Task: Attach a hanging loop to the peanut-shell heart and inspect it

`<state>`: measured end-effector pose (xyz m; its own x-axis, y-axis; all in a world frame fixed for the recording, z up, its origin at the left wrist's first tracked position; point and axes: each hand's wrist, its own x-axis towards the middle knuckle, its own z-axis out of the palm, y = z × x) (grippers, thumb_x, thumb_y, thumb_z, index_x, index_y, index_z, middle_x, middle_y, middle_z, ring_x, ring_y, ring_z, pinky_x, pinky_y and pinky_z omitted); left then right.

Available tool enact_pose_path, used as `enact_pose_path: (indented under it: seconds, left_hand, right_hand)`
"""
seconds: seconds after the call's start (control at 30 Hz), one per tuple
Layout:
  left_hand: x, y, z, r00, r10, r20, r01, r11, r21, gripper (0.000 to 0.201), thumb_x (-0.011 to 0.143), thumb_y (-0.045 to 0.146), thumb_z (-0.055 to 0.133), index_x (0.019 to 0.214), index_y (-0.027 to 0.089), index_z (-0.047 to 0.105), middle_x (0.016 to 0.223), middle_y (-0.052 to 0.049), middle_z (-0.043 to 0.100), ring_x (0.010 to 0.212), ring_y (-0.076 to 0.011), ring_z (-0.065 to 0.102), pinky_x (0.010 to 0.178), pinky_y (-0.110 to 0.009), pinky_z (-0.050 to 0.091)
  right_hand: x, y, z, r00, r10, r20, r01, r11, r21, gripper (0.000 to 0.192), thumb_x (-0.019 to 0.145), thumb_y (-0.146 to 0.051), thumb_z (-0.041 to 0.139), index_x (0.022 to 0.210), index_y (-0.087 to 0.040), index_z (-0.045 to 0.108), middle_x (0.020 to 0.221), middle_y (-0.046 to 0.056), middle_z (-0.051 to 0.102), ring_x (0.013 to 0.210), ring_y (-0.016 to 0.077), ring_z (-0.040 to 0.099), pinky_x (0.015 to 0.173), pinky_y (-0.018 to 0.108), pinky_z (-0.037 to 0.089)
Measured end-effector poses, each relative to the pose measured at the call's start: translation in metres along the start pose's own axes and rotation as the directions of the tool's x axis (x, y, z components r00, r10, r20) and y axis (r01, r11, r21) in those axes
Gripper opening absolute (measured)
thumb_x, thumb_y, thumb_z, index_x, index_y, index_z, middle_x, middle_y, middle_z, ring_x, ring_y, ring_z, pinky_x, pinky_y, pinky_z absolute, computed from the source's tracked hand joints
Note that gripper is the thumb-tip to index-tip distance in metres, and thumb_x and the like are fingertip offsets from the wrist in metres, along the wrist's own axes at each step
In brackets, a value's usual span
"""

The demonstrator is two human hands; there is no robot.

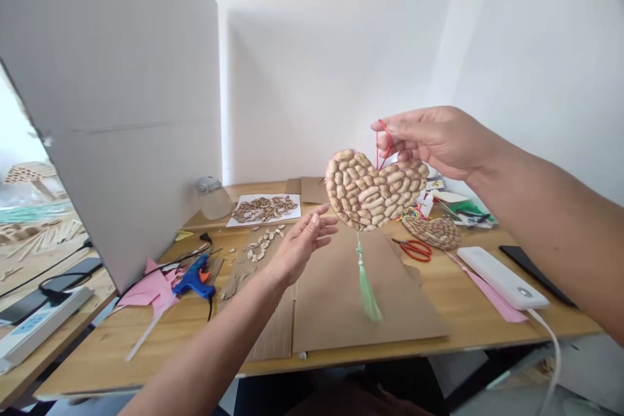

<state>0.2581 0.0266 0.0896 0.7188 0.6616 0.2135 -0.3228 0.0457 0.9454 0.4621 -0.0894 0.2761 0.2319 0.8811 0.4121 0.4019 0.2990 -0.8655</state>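
There are two hands (pixel 303 242) (pixel 441 136), one hanging heart (pixel 375 196), one tassel (pixel 367 289).

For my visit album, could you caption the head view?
Right hand holds a peanut-shell heart by its red loop, green tassel hanging beneath.

Low over the brown cardboard (pixel 331 318) at the front of the bench (pixel 92 367), there is room for a hand to pass left of a dangling green tassel (pixel 368 292). The peanut-covered heart (pixel 375 198) above it blocks the middle. A grey partition (pixel 121 78) walls off the left, behind a blue glue gun (pixel 195 279); orange-handled scissors (pixel 413 248) and a white device (pixel 502 278) obstruct the right.
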Motion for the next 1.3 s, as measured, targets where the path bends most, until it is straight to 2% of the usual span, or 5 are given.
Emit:
enact_pose_path:
  seconds: [0.3, 0.73, 0.93, 1.13, 1.3]
  left_hand:
    - [0.006, -0.02, -0.009, 0.996, -0.077, -0.049, 0.074, 0.995, -0.06, 0.059, 0.088, 0.061, 0.053, 0.132, 0.022, 0.055, 0.129, -0.016, 0.061, 0.116, -0.0273, 0.059, 0.1, -0.044, 0.042]
    - [0.014, -0.017, -0.006, 0.997, 0.046, 0.057, -0.047, 0.999, 0.021, 0.047, 0.088, 0.048, 0.062, 0.129, 0.027, 0.056, 0.133, -0.01, 0.058, 0.123, -0.0254, 0.053, 0.106, -0.042, 0.034]
    - [0.012, -0.022, -0.013, 0.999, 0.024, 0.027, -0.024, 1.0, -0.014, 0.053, 0.085, 0.045, 0.066, 0.133, 0.025, 0.053, 0.131, -0.012, 0.059, 0.12, -0.0256, 0.055, 0.102, -0.042, 0.036]
    - [0.011, -0.03, -0.023, 0.999, -0.007, -0.051, 0.005, 0.999, -0.035, 0.054, 0.081, 0.044, 0.071, 0.129, 0.023, 0.056, 0.125, -0.012, 0.061, 0.11, -0.0228, 0.059, 0.096, -0.039, 0.042]
    - [0.006, -0.037, -0.03, 0.995, -0.025, -0.093, 0.023, 0.999, -0.032, 0.054, 0.081, 0.044, 0.072, 0.128, 0.023, 0.056, 0.124, -0.012, 0.061, 0.106, -0.0209, 0.06, 0.093, -0.037, 0.044]
  right_hand:
    - [0.01, 0.013, 0.001, 0.999, 0.016, 0.027, -0.015, 0.999, -0.032, 0.023, 0.081, -0.036, 0.073, 0.067, -0.019, 0.068, 0.087, 0.01, 0.066, 0.073, 0.0162, 0.062, 0.051, 0.026, 0.046]
    - [0.023, 0.015, 0.012, 0.998, 0.028, -0.064, -0.023, 0.996, 0.082, 0.014, 0.072, -0.022, 0.078, 0.081, -0.015, 0.071, 0.076, 0.007, 0.065, 0.068, 0.0141, 0.058, 0.05, 0.023, 0.04]
    - [0.028, 0.008, 0.012, 0.992, -0.044, -0.122, 0.023, 0.986, -0.165, 0.016, 0.073, -0.03, 0.075, 0.069, -0.017, 0.067, 0.076, 0.007, 0.067, 0.069, 0.0149, 0.058, 0.056, 0.026, 0.042]
    - [0.029, -0.002, 0.012, 0.95, -0.197, -0.241, 0.021, 0.813, -0.582, 0.005, 0.07, -0.026, 0.07, 0.072, -0.021, 0.071, 0.062, 0.0, 0.064, 0.053, 0.0114, 0.049, 0.055, 0.03, 0.041]
    - [0.034, -0.007, 0.01, 0.935, -0.257, -0.243, 0.034, 0.749, -0.662, 0.004, 0.069, -0.024, 0.069, 0.07, -0.021, 0.071, 0.06, -0.001, 0.062, 0.052, 0.0117, 0.049, 0.059, 0.032, 0.043]
